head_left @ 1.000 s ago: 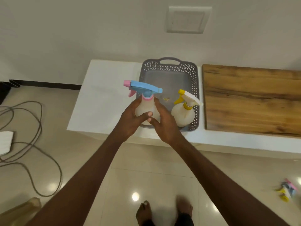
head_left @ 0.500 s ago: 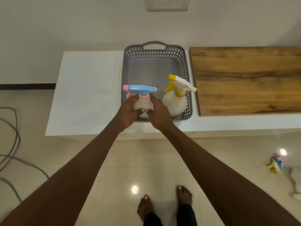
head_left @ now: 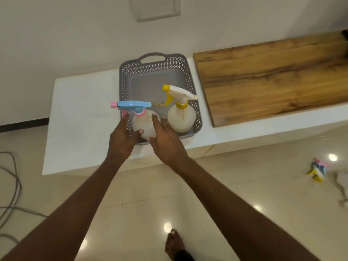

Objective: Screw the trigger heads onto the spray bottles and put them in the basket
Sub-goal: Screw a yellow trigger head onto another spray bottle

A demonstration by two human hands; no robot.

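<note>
the left hand (head_left: 122, 139) and the right hand (head_left: 165, 142) were both on the blue bottle (head_left: 143, 124); the left hand was curled around its left side with the thumb across the front; the right hand pressed on its right side with fingers mostly straight, one fingertip up near the neck; the bottle stood up between the two hands, at the near left corner of the grey basket (head_left: 131, 80); i could not tell if its bottom was touching the basket floor; its blue and pink sprayer top (head_left: 131, 105) was on, pointing left, just above the left hand; the yellow bottle (head_left: 180, 117) stood inside the basket just to the right of the right hand, with its white and yellow sprayer top (head_left: 178, 92) on; the basket sat on the white bench (head_left: 81, 113); a wood board (head_left: 273, 76) lay farther right of the right hand; on the floor far to the right lay some small coloured sprayer parts (head_left: 318, 170), too blurry to tell more; grey cables (head_left: 11, 185) lay on the floor far left of the left hand
</note>
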